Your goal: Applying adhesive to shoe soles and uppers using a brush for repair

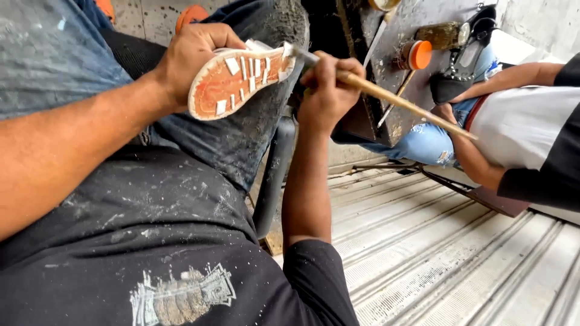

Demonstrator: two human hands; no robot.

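Shoe sole point(240, 81), orange with white patches, faces up on the person's knee, gripped at its heel end by the left hand point(190, 60). Right hand point(326, 90) is clenched around a wooden-handled tool point(393, 99) whose metal head touches the sole's toe end. Beside them, another person's hand point(450, 111) rests near a dark desk point(417, 24)

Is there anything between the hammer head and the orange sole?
Nothing visible. The right hand holds the hammer, whose head meets the toe end of the orange sole. The left hand grips the heel end.
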